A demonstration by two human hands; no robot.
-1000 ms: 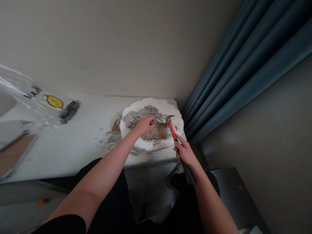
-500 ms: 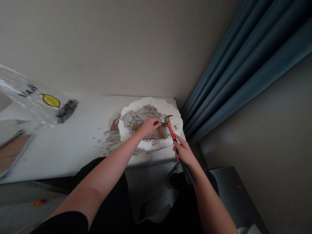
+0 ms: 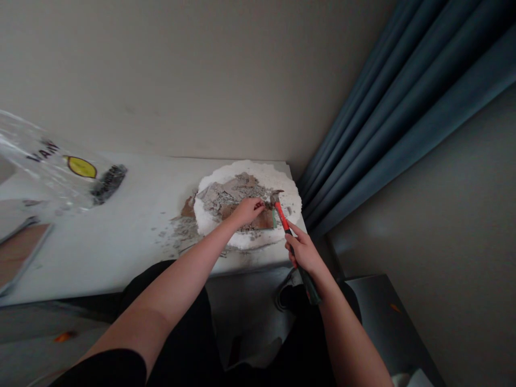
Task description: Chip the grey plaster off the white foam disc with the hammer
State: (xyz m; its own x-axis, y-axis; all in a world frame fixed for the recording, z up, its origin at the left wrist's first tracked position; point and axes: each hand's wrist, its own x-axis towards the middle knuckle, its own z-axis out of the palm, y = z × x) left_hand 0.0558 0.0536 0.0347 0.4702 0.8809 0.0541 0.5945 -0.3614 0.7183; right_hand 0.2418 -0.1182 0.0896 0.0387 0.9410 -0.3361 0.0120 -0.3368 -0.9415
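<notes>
My right hand (image 3: 303, 248) is closed round the handle of a claw hammer (image 3: 283, 220) with a red and black grip. The hammer's metal head rests at or just above the right part of a white, rough-edged round mat (image 3: 291, 201). Over the mat's middle, my left hand (image 3: 249, 210) is closed with the fingertips pinched together, near the hammer head. What the pinch holds is too small to make out. Beneath that hand lies a flat brown piece (image 3: 264, 219) with a green strip on its right edge. Grey crumbled fragments (image 3: 226, 193) cover the mat's left and upper parts.
The mat lies on a white table (image 3: 121, 231) against the wall. Grey debris (image 3: 181, 231) is scattered left of it. A clear plastic bag (image 3: 83, 166) with a yellow print and a framed brown panel (image 3: 22, 252) are farther left. Blue curtains (image 3: 387, 107) hang at right.
The view has shifted very slightly. Both hands and the hammer stay in nearly the same place over the mat.
</notes>
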